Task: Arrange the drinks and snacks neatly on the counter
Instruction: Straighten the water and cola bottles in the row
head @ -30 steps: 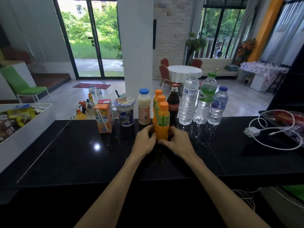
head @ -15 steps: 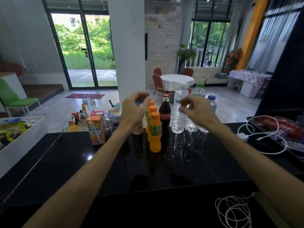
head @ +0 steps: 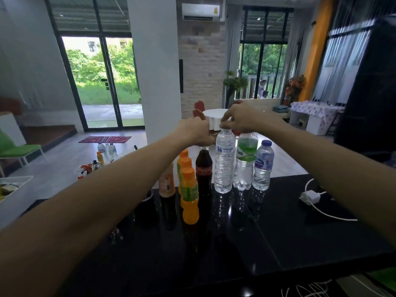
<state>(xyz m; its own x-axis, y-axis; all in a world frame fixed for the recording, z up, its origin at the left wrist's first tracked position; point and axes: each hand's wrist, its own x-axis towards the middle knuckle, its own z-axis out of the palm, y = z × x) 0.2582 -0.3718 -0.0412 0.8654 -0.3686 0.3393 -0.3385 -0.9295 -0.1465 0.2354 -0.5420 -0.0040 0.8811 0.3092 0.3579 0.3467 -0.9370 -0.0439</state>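
Water bottle (head: 224, 166) stands in the drinks row at the tabletop's (head: 278, 232) far edge, its cap pinched by your right grip (head: 242, 120). Your left grip (head: 196, 133) curls over the neighbouring cola bottle's (head: 203, 170) top. Drinks look mostly aligned; snacks (head: 7, 187) in the tray (head: 16, 199) not yet placed, I judge.

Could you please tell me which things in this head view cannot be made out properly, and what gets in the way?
All in the head view:
Cap of the cola bottle: covered by the left hand, so its grip cannot be judged.
Upper part of the pale bottle, beside the orange bottles: behind the left forearm.
Much of the white tray: cut off by the left edge; contents blurred.
Cable of the white charger: partly behind the right forearm.
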